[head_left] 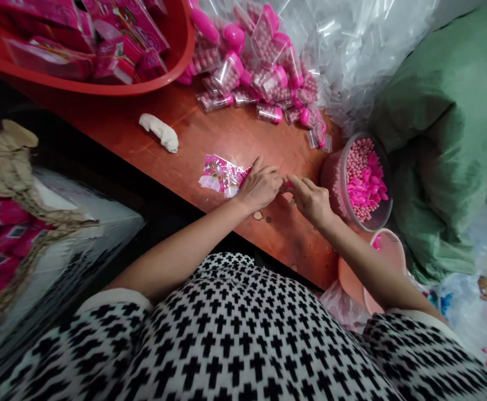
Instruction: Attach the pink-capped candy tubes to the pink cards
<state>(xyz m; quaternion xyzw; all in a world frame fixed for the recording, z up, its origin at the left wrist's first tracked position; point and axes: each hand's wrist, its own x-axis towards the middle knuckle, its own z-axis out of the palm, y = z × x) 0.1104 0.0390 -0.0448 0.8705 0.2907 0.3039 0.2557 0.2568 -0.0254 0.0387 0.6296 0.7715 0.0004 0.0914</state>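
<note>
On the reddish-brown table, my left hand lies over the right end of a pink printed clear plastic packet. Its fingers are bent and closed, and what they grip is hidden beneath them. Close by on the right, my right hand pinches a small pink piece whose kind I cannot make out. The fingertips of both hands almost meet at this piece. Beyond them is a pile of clear vials with pink caps and pink beads.
A red basin of pink packets stands at the upper left, near a crumpled white piece. To the right are a tub of pink beads and pieces, a pink bucket and a green sack. An open carton stands left.
</note>
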